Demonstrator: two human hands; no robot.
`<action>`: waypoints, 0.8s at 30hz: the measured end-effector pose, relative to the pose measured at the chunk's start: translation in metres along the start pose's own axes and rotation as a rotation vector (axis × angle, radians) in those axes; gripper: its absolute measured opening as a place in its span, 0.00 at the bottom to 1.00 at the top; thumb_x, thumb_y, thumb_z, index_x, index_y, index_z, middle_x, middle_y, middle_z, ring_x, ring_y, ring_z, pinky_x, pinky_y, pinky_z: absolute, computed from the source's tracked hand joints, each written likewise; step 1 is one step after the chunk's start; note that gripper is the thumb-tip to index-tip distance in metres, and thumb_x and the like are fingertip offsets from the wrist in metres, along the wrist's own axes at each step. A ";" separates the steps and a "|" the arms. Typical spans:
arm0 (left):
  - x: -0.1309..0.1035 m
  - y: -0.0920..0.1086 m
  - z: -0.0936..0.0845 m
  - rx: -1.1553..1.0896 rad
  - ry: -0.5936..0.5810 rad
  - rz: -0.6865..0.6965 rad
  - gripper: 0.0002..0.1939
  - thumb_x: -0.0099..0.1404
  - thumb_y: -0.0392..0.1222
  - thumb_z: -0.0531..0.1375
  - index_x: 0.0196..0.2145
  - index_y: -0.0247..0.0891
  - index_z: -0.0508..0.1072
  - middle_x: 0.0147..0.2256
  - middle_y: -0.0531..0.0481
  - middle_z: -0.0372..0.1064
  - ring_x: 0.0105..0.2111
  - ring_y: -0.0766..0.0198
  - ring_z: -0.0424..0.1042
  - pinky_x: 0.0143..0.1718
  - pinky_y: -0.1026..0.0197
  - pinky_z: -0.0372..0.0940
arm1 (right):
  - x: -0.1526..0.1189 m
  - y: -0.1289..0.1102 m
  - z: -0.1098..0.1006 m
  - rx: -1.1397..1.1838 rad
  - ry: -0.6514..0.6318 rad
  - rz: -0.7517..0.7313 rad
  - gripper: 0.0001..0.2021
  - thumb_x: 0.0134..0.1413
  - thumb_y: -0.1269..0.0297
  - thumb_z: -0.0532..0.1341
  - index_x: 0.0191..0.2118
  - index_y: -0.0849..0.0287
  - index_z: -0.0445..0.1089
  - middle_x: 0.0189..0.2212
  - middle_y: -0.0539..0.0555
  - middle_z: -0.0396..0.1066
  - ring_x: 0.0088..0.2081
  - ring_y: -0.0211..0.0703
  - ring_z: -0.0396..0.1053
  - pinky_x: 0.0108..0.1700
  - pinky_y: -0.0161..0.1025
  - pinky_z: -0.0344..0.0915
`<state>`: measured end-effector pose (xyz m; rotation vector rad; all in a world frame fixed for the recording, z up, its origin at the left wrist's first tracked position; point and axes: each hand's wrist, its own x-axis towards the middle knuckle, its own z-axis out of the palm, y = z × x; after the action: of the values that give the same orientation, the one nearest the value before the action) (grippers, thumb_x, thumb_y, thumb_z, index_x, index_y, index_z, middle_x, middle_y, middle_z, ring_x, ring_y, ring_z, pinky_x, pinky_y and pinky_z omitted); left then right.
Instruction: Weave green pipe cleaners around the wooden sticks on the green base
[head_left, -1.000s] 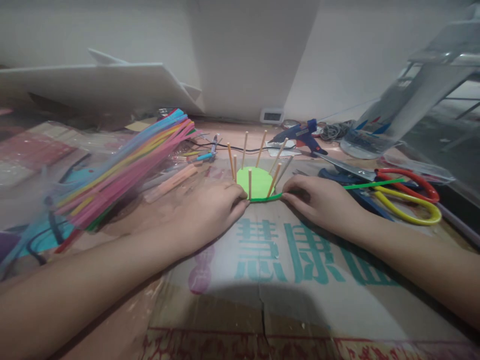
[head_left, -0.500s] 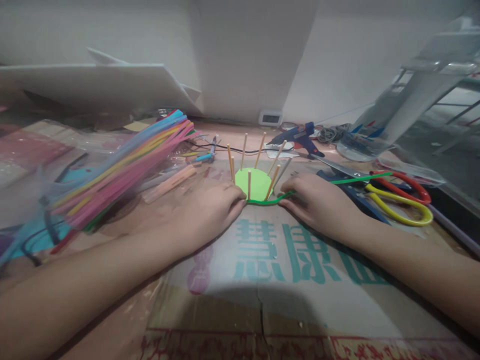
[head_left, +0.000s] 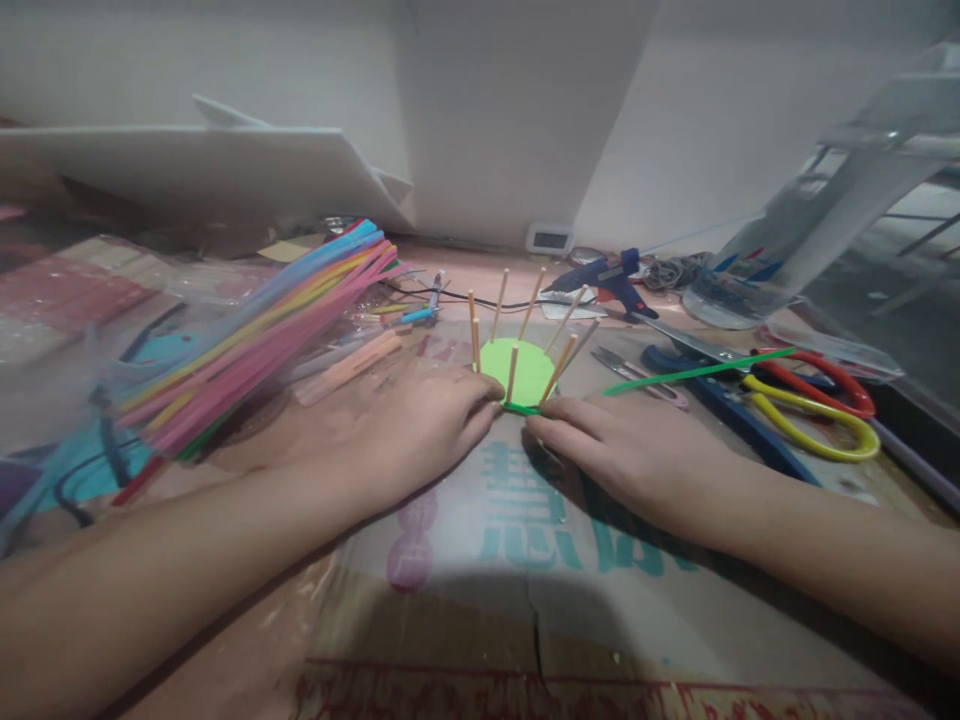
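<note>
A light green round disc (head_left: pixel 525 368) lies on the cardboard (head_left: pixel 525 560), with several thin wooden sticks (head_left: pixel 534 302) standing up around its edge. A green pipe cleaner (head_left: pixel 697 371) runs along the disc's near edge and trails off to the right. My left hand (head_left: pixel 409 425) pinches its end at the disc's near left. My right hand (head_left: pixel 607 450) presses the pipe cleaner at the near edge, fingertips close to my left hand's.
A bundle of coloured pipe cleaners (head_left: pixel 247 340) in a clear bag lies to the left. A blue glue gun (head_left: pixel 604 275) sits behind the disc. Scissors with red and yellow handles (head_left: pixel 814 410) and small snips (head_left: pixel 637 375) lie to the right. White boards (head_left: pixel 195 170) lean at the back.
My right hand has slid left along the pipe cleaner, from the disc's right side to its near edge beside my left hand. The trailing end has swung outward to the right.
</note>
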<state>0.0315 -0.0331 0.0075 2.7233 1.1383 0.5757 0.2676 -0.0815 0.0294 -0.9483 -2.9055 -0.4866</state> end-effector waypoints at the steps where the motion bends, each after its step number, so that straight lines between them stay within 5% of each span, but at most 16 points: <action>1: 0.000 -0.001 0.000 -0.020 -0.002 -0.006 0.11 0.71 0.41 0.55 0.44 0.40 0.77 0.44 0.48 0.78 0.43 0.56 0.76 0.44 0.55 0.68 | 0.002 -0.001 0.001 -0.005 -0.018 0.002 0.12 0.65 0.72 0.50 0.48 0.60 0.67 0.38 0.57 0.71 0.32 0.46 0.66 0.31 0.41 0.53; 11: 0.002 -0.005 0.001 -0.091 -0.008 0.020 0.12 0.70 0.40 0.55 0.46 0.41 0.78 0.44 0.49 0.79 0.42 0.56 0.77 0.42 0.55 0.69 | 0.008 -0.003 0.001 0.029 -0.076 0.186 0.06 0.61 0.72 0.57 0.43 0.58 0.66 0.32 0.52 0.67 0.29 0.43 0.63 0.28 0.40 0.48; 18: 0.003 -0.006 0.002 -0.085 0.010 0.055 0.12 0.70 0.39 0.55 0.44 0.41 0.78 0.43 0.49 0.79 0.41 0.56 0.77 0.43 0.55 0.69 | 0.009 0.002 0.005 0.023 -0.044 0.045 0.11 0.65 0.72 0.52 0.48 0.61 0.68 0.40 0.59 0.70 0.34 0.45 0.67 0.33 0.40 0.58; 24: 0.005 -0.005 0.001 -0.109 0.002 0.024 0.12 0.69 0.39 0.55 0.45 0.41 0.78 0.43 0.50 0.79 0.42 0.56 0.78 0.43 0.55 0.69 | 0.006 0.001 0.009 -0.032 -0.026 0.070 0.17 0.66 0.70 0.53 0.58 0.61 0.65 0.43 0.62 0.71 0.36 0.48 0.68 0.33 0.41 0.59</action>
<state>0.0319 -0.0264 0.0067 2.6480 1.0446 0.6249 0.2637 -0.0742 0.0220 -1.0641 -2.8839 -0.5213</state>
